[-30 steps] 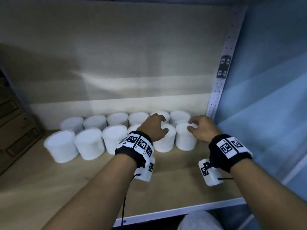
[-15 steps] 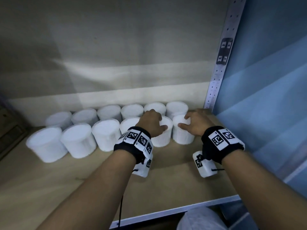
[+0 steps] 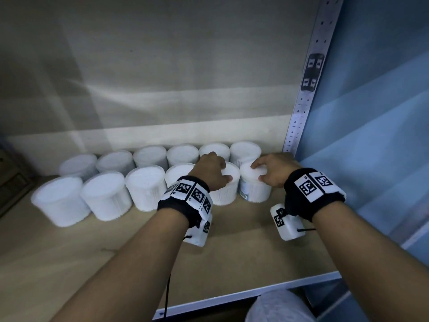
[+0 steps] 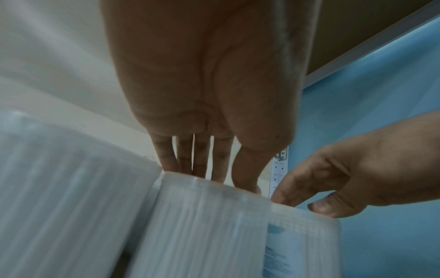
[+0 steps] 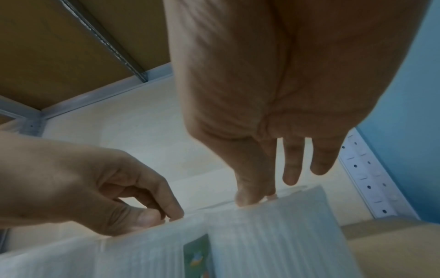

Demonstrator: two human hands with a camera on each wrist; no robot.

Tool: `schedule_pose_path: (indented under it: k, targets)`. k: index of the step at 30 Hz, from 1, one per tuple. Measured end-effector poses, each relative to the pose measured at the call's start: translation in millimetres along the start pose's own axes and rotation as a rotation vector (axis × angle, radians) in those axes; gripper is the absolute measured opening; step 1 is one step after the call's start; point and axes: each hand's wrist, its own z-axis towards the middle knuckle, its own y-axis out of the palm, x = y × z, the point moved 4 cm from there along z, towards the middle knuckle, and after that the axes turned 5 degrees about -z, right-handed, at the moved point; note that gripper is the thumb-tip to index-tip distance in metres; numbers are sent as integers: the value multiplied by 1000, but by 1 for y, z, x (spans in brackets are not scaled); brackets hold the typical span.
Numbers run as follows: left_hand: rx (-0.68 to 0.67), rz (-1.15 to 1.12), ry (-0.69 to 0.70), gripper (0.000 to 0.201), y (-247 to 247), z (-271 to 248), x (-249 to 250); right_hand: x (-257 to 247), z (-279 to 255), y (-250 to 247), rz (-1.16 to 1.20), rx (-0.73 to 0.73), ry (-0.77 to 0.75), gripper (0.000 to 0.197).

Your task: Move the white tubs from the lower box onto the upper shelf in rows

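Two rows of white tubs stand on the wooden shelf [image 3: 243, 247], several in each row. My left hand [image 3: 220, 168] lies over the lid of the front row's second tub from the right [image 3: 226, 194], fingers curled over its far rim and thumb on the near side. My right hand [image 3: 258, 171] pinches the lid rim of the rightmost front tub [image 3: 255, 191] between thumb and forefinger, with the other fingers raised. In the left wrist view my left fingers [image 4: 185, 165] reach the tub's [image 4: 202, 225] far edge. The right wrist view shows my thumb [image 5: 247, 195] on the labelled tub [image 5: 273, 235].
A perforated metal upright [image 3: 301, 112] and a blue wall [image 3: 371, 135] close the shelf on the right, just past the last tub. A pale back panel stands behind the rows. Bare board lies between the front row and the shelf's metal front edge [image 3: 255, 291]. A brown box [image 3: 11, 182] sits far left.
My right hand has come down from beside the rightmost front tub onto its lid. My left hand stays on the neighbouring tub. The view has tilted downward.
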Motion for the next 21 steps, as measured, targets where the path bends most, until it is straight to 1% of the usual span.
schedule_pose_path:
  k: [3,4,6,8,13,16,21]
  targets:
    - [1,-2,-7,47,-1,0,2,-2,0,0,3,-19,-9,50]
    - [1,0,-6,48,-1,0,2,-3,1,0,-3,-8,-7,50]
    - [2,-1,-3,48,-1,0,3,-3,4,1,-11,52,31,42]
    - [5,-7,-2,48,0,0,3,-2,5,4,-22,87,87,45]
    - [13,-14,-5,48,0,-1,4,-2,11,17,-29,68,86,57]
    - [14,-17,-1,47,0,-1,4,-1,13,17,-63,58,98,58]
    - [15,-21,6,47,0,-1,3,-2,14,16,-25,44,75,58]
